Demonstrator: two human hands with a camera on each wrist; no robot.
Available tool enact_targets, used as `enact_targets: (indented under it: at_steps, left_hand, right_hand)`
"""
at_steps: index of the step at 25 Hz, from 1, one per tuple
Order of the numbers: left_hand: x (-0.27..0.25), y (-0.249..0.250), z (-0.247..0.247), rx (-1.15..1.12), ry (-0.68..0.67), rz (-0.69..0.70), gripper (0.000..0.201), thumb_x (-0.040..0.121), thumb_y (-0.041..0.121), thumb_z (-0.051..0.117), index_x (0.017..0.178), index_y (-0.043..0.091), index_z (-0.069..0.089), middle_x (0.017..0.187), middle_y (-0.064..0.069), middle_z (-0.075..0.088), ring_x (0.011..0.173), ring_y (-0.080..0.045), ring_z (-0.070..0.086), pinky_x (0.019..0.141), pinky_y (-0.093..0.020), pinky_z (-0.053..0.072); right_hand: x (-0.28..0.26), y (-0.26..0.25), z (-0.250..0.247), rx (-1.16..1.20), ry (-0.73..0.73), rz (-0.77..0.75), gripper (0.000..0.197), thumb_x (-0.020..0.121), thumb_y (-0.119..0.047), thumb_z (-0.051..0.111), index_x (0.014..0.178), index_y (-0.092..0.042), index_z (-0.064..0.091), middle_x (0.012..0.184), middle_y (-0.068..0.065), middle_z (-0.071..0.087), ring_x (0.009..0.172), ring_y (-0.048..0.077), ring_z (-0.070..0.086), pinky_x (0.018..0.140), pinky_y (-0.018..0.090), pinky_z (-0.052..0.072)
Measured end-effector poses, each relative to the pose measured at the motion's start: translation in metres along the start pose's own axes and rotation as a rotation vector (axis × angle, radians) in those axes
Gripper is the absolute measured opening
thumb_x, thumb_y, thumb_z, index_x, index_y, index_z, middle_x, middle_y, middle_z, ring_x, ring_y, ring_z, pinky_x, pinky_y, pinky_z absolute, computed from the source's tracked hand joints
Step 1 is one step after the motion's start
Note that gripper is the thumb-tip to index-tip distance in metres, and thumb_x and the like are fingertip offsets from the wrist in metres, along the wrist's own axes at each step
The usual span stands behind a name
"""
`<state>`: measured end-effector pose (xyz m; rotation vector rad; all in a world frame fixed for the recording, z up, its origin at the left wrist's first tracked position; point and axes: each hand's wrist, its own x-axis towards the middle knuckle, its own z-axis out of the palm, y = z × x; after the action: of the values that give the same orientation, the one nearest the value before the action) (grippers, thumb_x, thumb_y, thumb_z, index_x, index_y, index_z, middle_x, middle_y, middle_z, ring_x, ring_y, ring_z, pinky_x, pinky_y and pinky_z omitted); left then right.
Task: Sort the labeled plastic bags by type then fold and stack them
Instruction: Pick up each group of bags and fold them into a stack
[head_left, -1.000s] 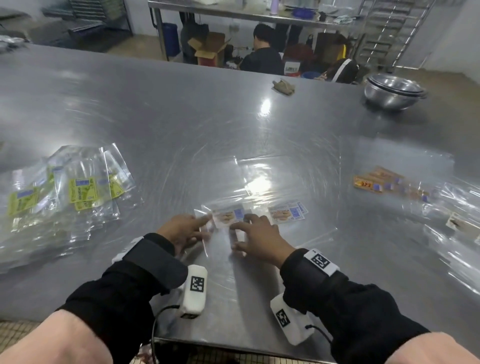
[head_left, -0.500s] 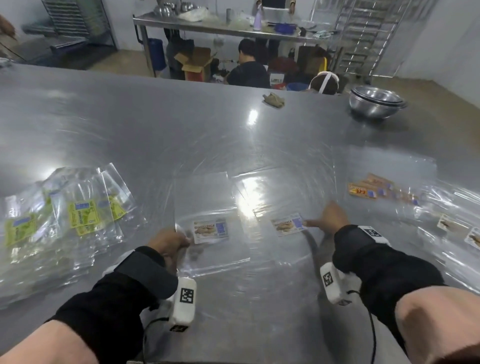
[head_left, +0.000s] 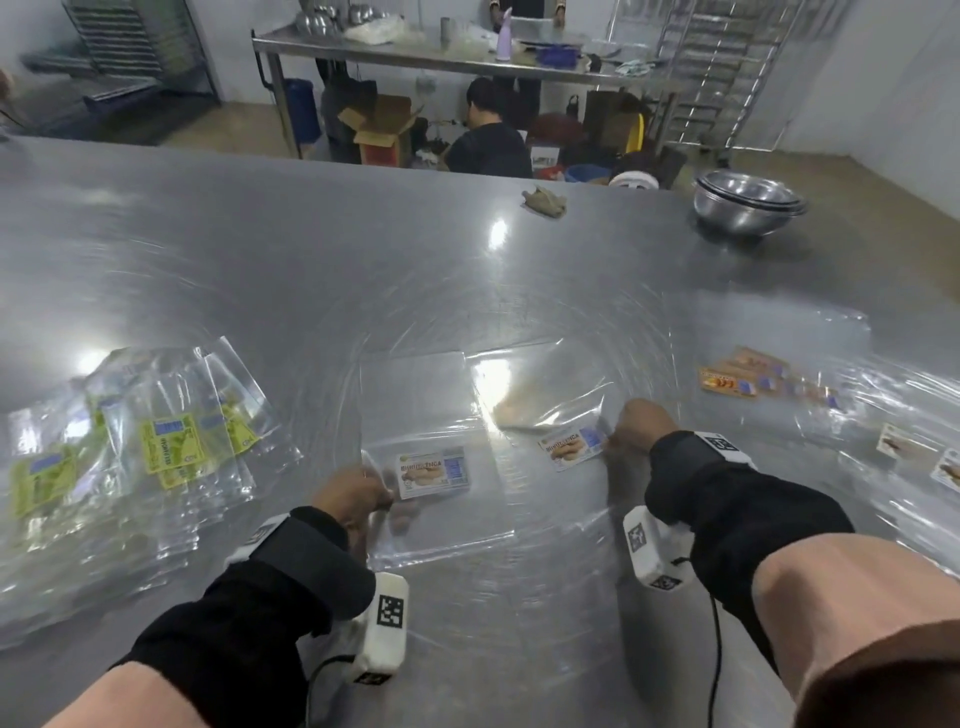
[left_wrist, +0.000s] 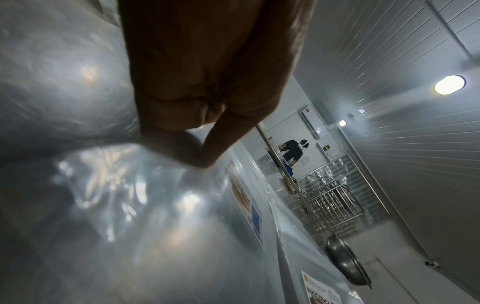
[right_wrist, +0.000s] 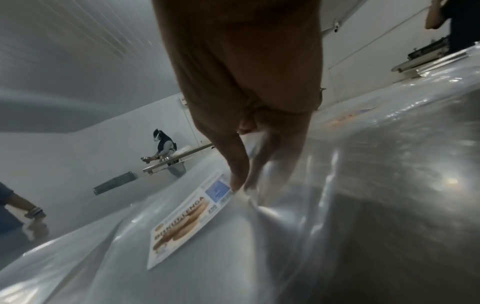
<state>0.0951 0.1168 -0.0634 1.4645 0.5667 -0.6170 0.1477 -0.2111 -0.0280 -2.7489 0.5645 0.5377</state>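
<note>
Clear plastic lies under both of your hands on the steel table (head_left: 363, 270). Your left hand (head_left: 353, 496) pinches the near-left edge of a flat bag (head_left: 436, 525) whose white label (head_left: 434, 474) shows brown biscuits and a blue panel. Your right hand (head_left: 636, 423) pinches a second bag (head_left: 550, 387) at the right end of the same kind of label (head_left: 571, 447); that bag lies just right of the first, its film lifted and creased near your fingers.

At the left lies a loose heap of bags with yellow-green labels (head_left: 166, 452), overlapping one another. At the far right a few bags with orange labels (head_left: 727, 384) lie together, and nearer to you on the right edge sit bags with white labels (head_left: 906, 444). All the bags look flat, with nothing seen in them. Stacked steel bowls (head_left: 748, 202) stand at the far right corner; whether they hold anything cannot be told. A crumpled cloth (head_left: 544, 201) rests at the far edge.

From the left wrist you see thumb and finger of your left hand (left_wrist: 205, 98) meeting on the film, a pinch that the head view only hints at. From the right wrist your fingers (right_wrist: 239, 164) close on the film beside the blue panel of the label (right_wrist: 187, 216), where part of the print reads "LENGA", which is blurred in the head view.
</note>
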Motion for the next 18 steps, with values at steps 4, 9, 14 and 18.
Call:
enact_targets:
  at_steps: [4,9,14,18]
  left_hand:
    - [-0.008,0.001,0.005,-0.023,-0.026,-0.002,0.027,0.093,-0.014,0.03,0.105,-0.012,0.054,0.081,-0.023,0.063,0.054,-0.02,0.057,0.045,-0.027,0.051]
    - [-0.013,0.003,0.007,-0.031,0.018,-0.018,0.031,0.092,-0.012,0.027,0.108,-0.013,0.054,0.09,-0.027,0.064,0.065,-0.024,0.058,0.045,-0.027,0.052]
    - [-0.02,0.001,0.013,-0.118,0.072,-0.001,0.036,0.102,0.027,0.036,0.094,-0.001,0.056,0.083,-0.02,0.066,0.071,-0.028,0.061,0.06,-0.035,0.052]
    - [-0.026,0.005,0.013,-0.07,0.025,0.028,0.041,0.096,0.038,0.048,0.096,0.0,0.061,0.076,-0.016,0.06,0.056,-0.022,0.059,0.058,-0.032,0.047]
  right_hand:
    - [0.0,0.003,-0.011,0.227,0.017,0.001,0.01,0.088,-0.007,0.06,0.097,-0.003,0.057,0.101,0.011,0.06,0.095,0.027,0.058,0.072,0.02,0.051]
    - [-0.015,-0.012,0.001,1.025,-0.094,0.091,0.027,0.093,0.005,0.047,0.07,-0.008,0.049,0.077,0.008,0.051,0.048,0.009,0.057,0.032,0.012,0.039]
    - [-0.032,-0.051,0.036,1.171,-0.357,-0.057,0.02,0.089,0.007,0.054,0.108,0.0,0.055,0.087,0.011,0.057,0.072,0.016,0.054,0.046,0.018,0.049]
    - [-0.051,-0.07,0.052,0.703,-0.273,-0.239,0.036,0.087,-0.002,0.06,0.121,-0.002,0.048,0.091,0.009,0.056,0.074,0.017,0.055,0.06,0.024,0.046]
